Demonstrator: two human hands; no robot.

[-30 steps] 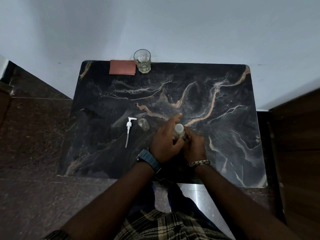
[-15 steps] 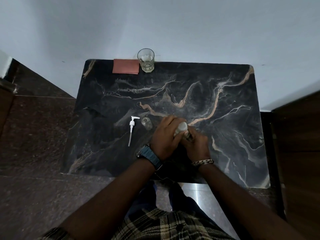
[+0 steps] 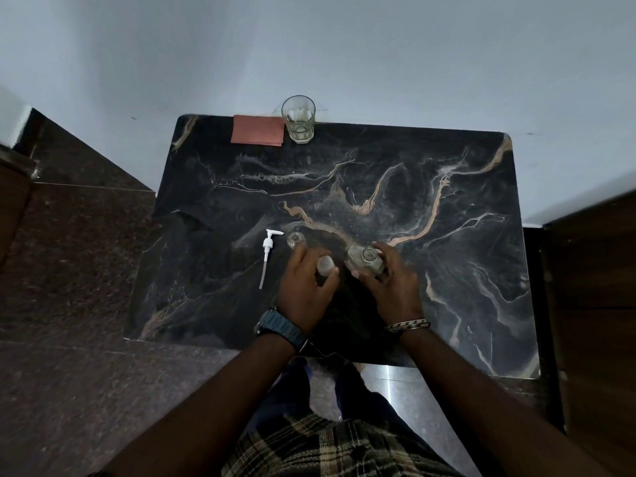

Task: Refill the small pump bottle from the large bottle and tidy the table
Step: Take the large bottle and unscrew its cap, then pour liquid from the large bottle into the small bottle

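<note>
The large clear bottle (image 3: 365,262) stands on the dark marble table (image 3: 395,187) with its mouth uncovered, and my right hand (image 3: 395,287) grips its body. My left hand (image 3: 306,285) is just to its left, closed around a whitish cap (image 3: 325,265). The small clear bottle (image 3: 296,239) stands open right beyond my left fingertips. Its white pump head (image 3: 269,250) lies flat to the left, tube pointing toward me.
A drinking glass (image 3: 298,120) with a little liquid stands at the table's far edge against the wall, next to a flat reddish cloth (image 3: 258,130). Wooden furniture (image 3: 595,304) borders the table on the right; dark stone floor (image 3: 69,270) lies left.
My hands, joined over the large bottle's cap before, have parted. The left hand moved left with the cap in it, and the bottle's mouth now shows open.
</note>
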